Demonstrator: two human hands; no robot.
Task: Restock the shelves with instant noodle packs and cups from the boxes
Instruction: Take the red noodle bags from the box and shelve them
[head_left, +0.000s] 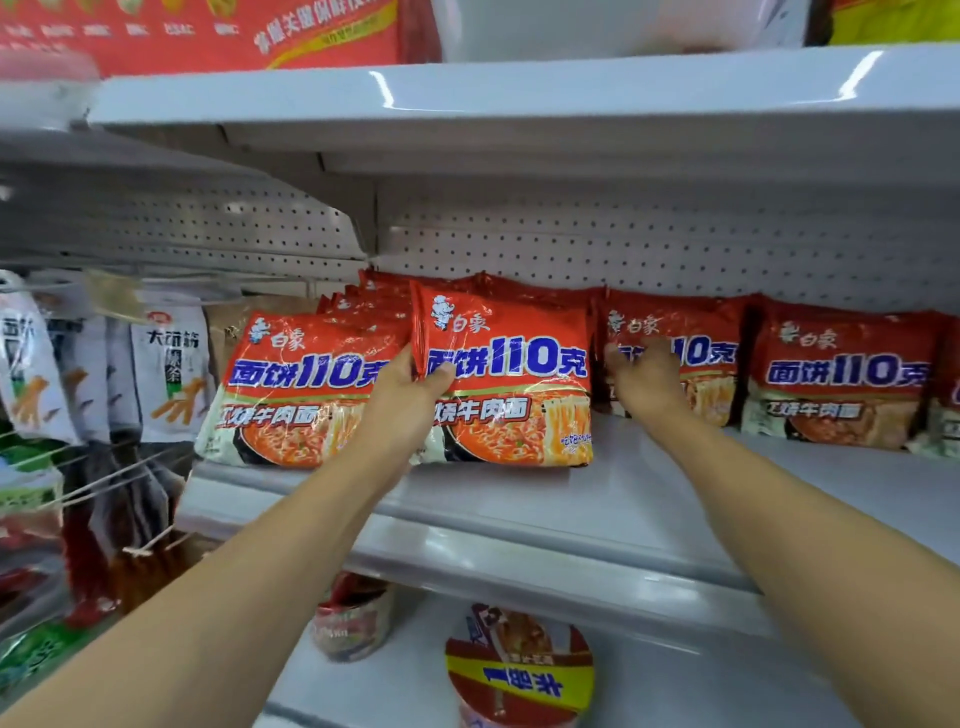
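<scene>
Red instant noodle packs stand in rows on a white shelf. My left hand grips the left edge of the front pack of the second row, thumb on its face. A full row of packs stands just to its left. My right hand reaches further back, fingers curled on the front of the third-row pack. Another pack stands at the right.
The shelf above hangs low over the packs, with red cartons on it. Hanging snack bags fill hooks at the left. On the shelf below sit a noodle cup and a smaller cup.
</scene>
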